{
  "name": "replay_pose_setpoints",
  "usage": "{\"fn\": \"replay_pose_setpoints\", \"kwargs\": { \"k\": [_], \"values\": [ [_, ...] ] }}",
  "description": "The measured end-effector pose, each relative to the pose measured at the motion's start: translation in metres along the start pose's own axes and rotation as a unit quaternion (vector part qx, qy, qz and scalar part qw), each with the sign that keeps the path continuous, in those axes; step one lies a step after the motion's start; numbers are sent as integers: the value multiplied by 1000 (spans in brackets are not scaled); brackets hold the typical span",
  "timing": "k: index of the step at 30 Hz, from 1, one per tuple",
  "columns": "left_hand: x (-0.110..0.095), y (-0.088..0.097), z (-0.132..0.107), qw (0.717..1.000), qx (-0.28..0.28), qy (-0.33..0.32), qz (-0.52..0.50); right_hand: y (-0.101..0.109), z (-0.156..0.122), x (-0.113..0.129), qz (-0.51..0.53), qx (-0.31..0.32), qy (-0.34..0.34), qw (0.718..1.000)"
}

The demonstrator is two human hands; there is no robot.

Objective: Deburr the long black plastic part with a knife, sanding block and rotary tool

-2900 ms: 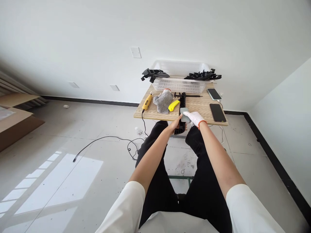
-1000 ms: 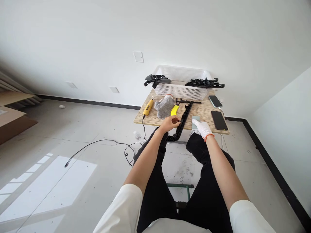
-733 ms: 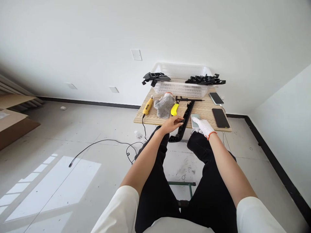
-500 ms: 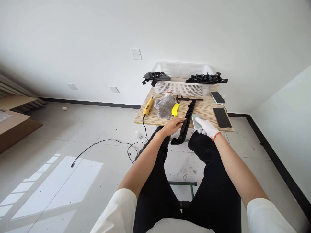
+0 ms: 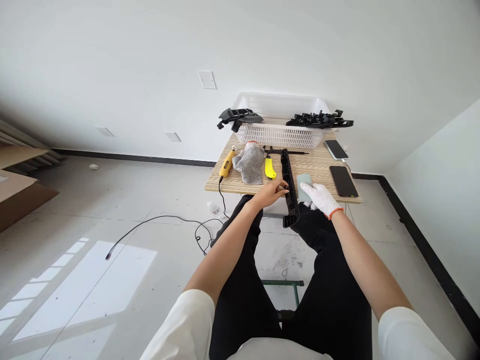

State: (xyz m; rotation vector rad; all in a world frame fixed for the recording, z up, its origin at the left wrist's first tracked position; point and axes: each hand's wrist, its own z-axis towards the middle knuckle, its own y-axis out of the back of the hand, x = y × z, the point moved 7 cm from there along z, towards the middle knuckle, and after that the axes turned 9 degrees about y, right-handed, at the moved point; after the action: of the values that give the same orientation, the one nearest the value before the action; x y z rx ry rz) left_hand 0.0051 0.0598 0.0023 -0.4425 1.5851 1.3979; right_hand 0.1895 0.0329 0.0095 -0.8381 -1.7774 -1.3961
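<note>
My bare left hand pinches the side of a long black plastic trim piece, its ribbed inner face turned up. The piece extends past the table's near edge above my knees. Just to its right, my right hand, in a white knit glove with an orange cuff, grips a flat pale green rectangular pad, thumb on top and fingers underneath. The pad is close beside the trim piece; I cannot tell whether they touch. Beyond my left hand lie a yellow-handled cutter and a grey glove.
On the wooden table are a yellow corded rotary tool, a black caliper and two phones, one dark, one pale-edged. A white basket holding black parts stands against the wall. A cable trails over the floor.
The trim piece has swung from a slant to nearly straight away from me, its near end shifting right. My left hand stays on it, and my right hand keeps the pad.
</note>
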Motion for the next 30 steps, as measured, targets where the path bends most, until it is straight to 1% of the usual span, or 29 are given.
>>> {"fn": "replay_pose_setpoints", "kwargs": {
  "k": [3, 4, 6, 7, 8, 10, 11, 12, 13, 14, 15, 17, 19, 21, 22, 23, 25, 26, 27, 30],
  "values": [
    [1, 0, 1, 1000, 6, 12, -8, -3, 5, 2, -9, 57, 6, 998],
    [2, 1, 2, 1000, 8, 15, -12, -1, 7, 1, -32, 49, 1, 998],
    [2, 1, 4, 1000, 9, 18, -18, 10, 10, 0, -69, -5, -7, 998],
    [2, 1, 4, 1000, 8, 17, -20, 12, 11, 0, -67, -21, -5, 998],
    [2, 2, 6, 1000, 5, 17, -22, 11, 11, 1, -57, -16, -2, 998],
    [3, 3, 8, 1000, -4, 18, -21, 3, 11, 2, -41, 31, -2, 999],
    [3, 3, 9, 1000, -11, 19, -20, 0, 10, 2, -53, 45, -9, 998],
    [3, 4, 10, 999, -18, 20, -18, 1, 10, 3, -82, 36, -16, 996],
    [4, 4, 11, 999, -24, 21, -15, 6, 11, 4, -119, 10, -20, 993],
    [4, 4, 11, 999, -31, 20, -14, 11, 12, 7, -148, -21, -17, 989],
    [4, 5, 12, 999, -36, 19, -12, 15, 14, 10, -159, -37, -6, 987],
    [5, 5, 12, 999, -42, 17, -8, 17, 18, 12, -145, -25, 13, 989],
    [6, 5, 12, 999, -45, 17, -5, 20, 21, 9, -117, -13, 9, 993],
    [8, 4, 13, 999, -46, 16, -6, 27, 22, 6, -85, -41, 0, 996],
    [8, 3, 14, 999, -47, 14, -8, 27, 22, 5, -61, -44, 5, 997],
    [9, 3, 14, 999, -47, 11, -10, 23, 23, 5, -36, -31, 15, 999],
    [10, 2, 15, 999, -50, 8, -10, 11, 24, 7, -13, 19, 34, 999],
    [11, 2, 15, 999, -52, 8, -9, 6, 25, 7, -24, 35, 39, 998],
    [11, 2, 15, 998, -54, 9, -7, 4, 26, 7, -48, 35, 40, 997],
    [11, 3, 15, 998, -60, 18, -5, 4, 29, 5, -99, 1, 43, 994]
  ]
}}
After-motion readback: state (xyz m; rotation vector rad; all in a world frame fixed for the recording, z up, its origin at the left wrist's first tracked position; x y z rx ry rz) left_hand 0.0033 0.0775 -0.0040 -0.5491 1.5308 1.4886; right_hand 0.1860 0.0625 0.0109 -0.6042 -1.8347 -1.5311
